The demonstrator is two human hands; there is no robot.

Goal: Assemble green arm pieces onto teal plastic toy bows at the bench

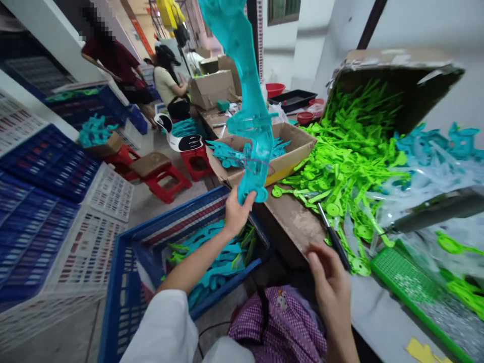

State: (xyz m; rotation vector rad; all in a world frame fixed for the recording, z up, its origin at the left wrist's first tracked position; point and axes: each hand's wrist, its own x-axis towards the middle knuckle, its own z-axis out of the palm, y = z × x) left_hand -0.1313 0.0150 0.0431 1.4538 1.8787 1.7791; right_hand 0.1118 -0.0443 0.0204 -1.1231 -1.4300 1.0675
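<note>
**A:** What is being held?

**B:** A bundle of teal plastic parts [249, 126], long axis nearly upright, rising up and away from the left hand [237, 212], which pinches its lower end above a blue crate [121, 282].

**A:** And the other hand?

**B:** The right hand [330, 290] is loosely curled and holds nothing, low beside a dark-handled tool [335, 237] on the desk [295, 222], well apart from the bundle. Green plastic parts [351, 161] spill from a tipped cardboard box [397, 75].
</note>
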